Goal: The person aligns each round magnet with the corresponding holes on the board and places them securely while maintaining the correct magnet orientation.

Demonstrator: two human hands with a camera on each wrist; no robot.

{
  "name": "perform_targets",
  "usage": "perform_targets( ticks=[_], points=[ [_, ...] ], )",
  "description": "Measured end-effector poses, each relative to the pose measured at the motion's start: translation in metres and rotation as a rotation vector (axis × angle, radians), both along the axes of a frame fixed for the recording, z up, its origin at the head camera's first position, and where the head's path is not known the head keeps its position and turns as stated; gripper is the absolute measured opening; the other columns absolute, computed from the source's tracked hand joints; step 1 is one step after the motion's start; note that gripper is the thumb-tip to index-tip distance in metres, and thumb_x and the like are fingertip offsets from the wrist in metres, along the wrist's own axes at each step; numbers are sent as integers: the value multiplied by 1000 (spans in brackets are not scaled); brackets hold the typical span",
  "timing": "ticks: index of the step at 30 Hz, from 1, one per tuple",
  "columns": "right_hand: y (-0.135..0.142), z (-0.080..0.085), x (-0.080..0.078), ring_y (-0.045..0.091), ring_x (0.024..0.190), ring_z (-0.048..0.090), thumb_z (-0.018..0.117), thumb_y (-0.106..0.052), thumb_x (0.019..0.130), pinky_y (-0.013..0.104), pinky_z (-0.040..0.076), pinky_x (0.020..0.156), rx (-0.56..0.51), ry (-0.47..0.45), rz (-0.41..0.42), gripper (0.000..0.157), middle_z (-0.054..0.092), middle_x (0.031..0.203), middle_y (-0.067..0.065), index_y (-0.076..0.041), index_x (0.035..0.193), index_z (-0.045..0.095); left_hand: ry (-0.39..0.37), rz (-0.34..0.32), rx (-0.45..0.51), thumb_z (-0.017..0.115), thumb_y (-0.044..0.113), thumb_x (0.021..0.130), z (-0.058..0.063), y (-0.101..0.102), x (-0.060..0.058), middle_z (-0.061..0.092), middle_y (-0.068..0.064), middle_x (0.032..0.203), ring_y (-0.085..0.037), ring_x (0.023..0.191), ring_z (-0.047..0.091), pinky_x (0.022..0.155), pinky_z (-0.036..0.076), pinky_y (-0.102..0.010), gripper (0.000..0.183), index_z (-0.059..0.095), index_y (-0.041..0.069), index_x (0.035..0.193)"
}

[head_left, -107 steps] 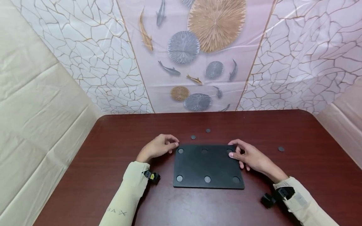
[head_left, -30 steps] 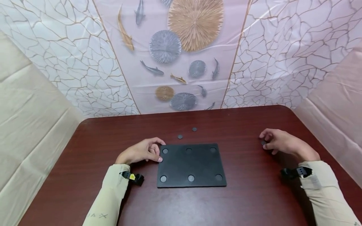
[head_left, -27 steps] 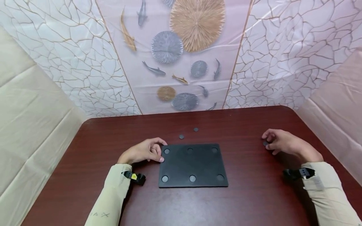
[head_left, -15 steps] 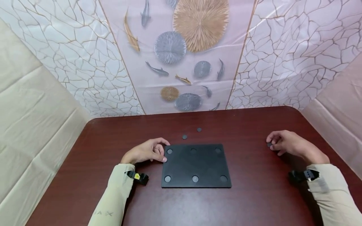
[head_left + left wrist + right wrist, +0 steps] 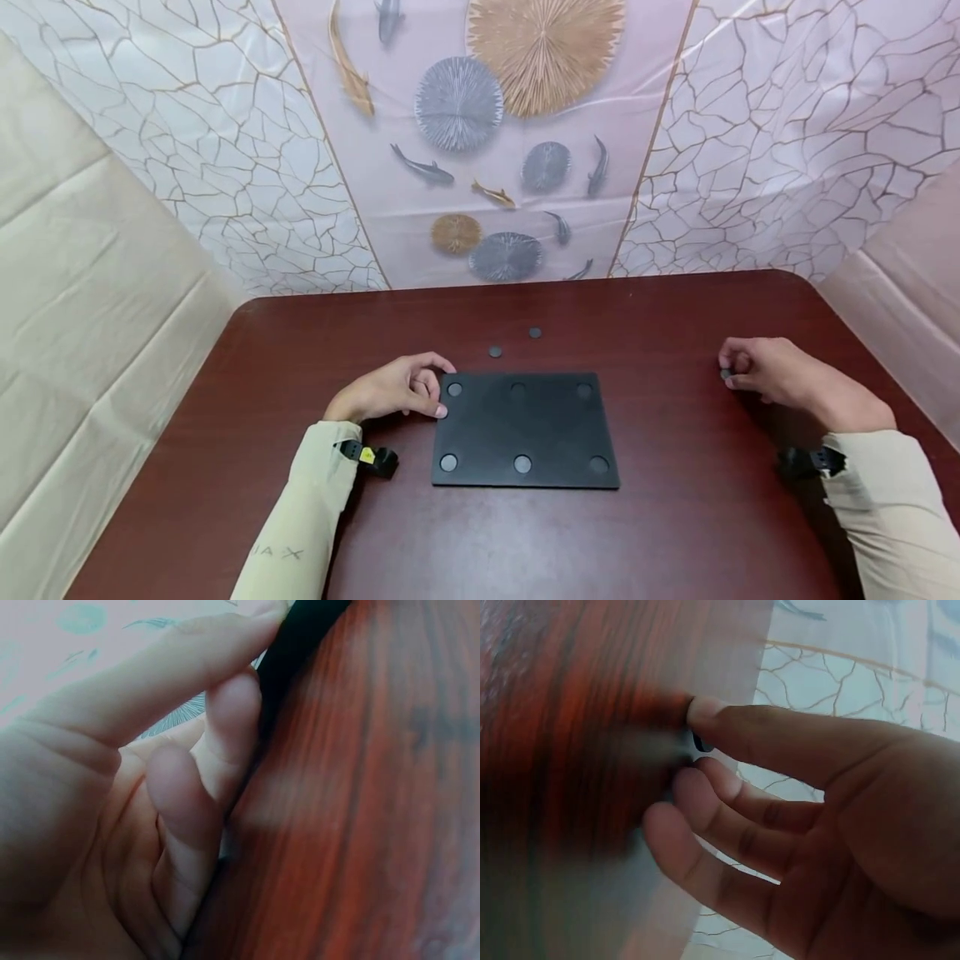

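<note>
A flat black board [image 5: 525, 429] with round recess-like spots lies on the table. Three spots look pale grey, such as the one at the front left [image 5: 448, 463], and three look dark. My left hand [image 5: 393, 387] holds the board's far left corner, thumb on the left edge and index finger at the corner; its other fingers are curled. In the left wrist view the thumb meets the board's black edge. To the right of the board, my right hand [image 5: 783, 375] pinches a small dark disc [image 5: 725, 374]. The right wrist view shows this disc [image 5: 702, 742] tilted at the thumb tip.
Two more small dark discs lie on the table behind the board, one nearer [image 5: 495, 352] and one farther back [image 5: 535, 332]. The dark red wooden table [image 5: 525, 542] ends at a patterned backdrop [image 5: 502, 167], with pale cloth walls at both sides.
My right hand has left the board's far right corner, moved right to the lone disc and taken it between thumb and fingers. My left thumb has come onto the board's left edge.
</note>
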State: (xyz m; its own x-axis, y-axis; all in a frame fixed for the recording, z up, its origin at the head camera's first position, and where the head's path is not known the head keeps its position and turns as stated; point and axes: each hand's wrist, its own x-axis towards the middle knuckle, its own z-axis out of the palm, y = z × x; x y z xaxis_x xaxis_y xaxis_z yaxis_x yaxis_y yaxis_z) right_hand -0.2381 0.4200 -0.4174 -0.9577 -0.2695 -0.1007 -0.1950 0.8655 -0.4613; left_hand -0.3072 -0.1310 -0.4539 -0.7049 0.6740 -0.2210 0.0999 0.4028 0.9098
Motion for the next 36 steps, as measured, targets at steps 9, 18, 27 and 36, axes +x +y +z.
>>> perform_targets(
  ticks=[9,18,27,36],
  points=[
    [-10,-5,-3,18,74,48,76,0,85,36,43,68,173,106,67,21,49,79,2,-4,96,58,-9,3,-12,85,8,89,2,-4,5,66,-5,84,-14,68,57,65,47,-26,60,53,5,141],
    [-6,-9,-3,18,75,49,74,0,84,36,43,69,154,114,46,18,52,82,4,1,96,61,-16,-9,6,85,5,88,2,-3,9,65,-3,83,-14,68,58,70,48,-26,63,53,3,142],
    [-15,0,-5,11,78,53,78,-6,92,31,45,68,76,186,58,15,59,85,-3,-8,98,64,7,8,-2,85,7,88,3,-2,9,65,-5,85,-15,70,58,69,48,-27,61,55,6,141],
    [-28,17,-1,3,81,60,77,-1,93,22,51,71,-71,263,62,18,67,90,-4,-8,107,69,-1,1,25,85,5,89,2,1,5,64,-5,84,-14,67,58,71,49,-27,62,53,5,142]
  ],
)
